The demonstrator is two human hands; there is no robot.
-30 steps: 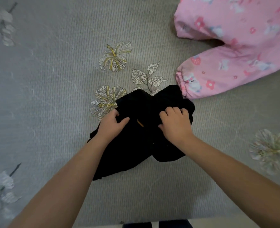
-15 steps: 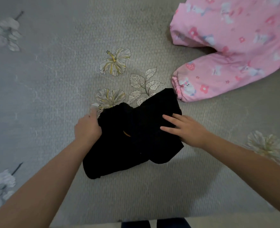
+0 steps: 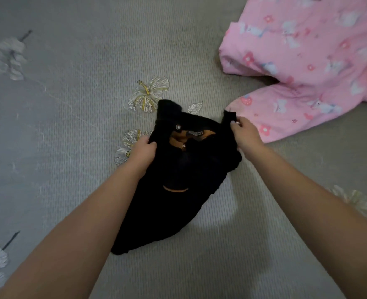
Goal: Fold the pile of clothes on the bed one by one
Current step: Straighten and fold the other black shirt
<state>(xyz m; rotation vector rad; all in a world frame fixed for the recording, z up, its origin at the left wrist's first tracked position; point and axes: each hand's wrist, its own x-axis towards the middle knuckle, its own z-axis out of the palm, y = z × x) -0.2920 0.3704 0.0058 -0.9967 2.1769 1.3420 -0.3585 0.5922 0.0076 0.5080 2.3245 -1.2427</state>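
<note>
Black garment held up at its waist, one hand at each side.

Head view: the left hand point(image 3: 142, 151) grips the black garment point(image 3: 178, 180) at its left edge, the right hand point(image 3: 244, 134) pinches its right corner; it trails toward the person on the bed point(image 3: 70, 104), the pink garment point(image 3: 307, 72) just beyond the right hand.

Black garment point(image 3: 178, 190) dead centre: matt, heavy-looking cloth that swallows the light, with a tan lining point(image 3: 191, 138) showing at its opening, smoother and faintly sheened. Two small round metal snaps point(image 3: 178, 127) catch a glint there. Up at two o'clock, the pink printed garment point(image 3: 307, 67) looks like soft, matt cloth. Underneath it all, the bed cover point(image 3: 81, 104) is grey ribbed weave, finely corded, with embroidered-looking flowers point(image 3: 149, 94) slightly lustrous.
</note>
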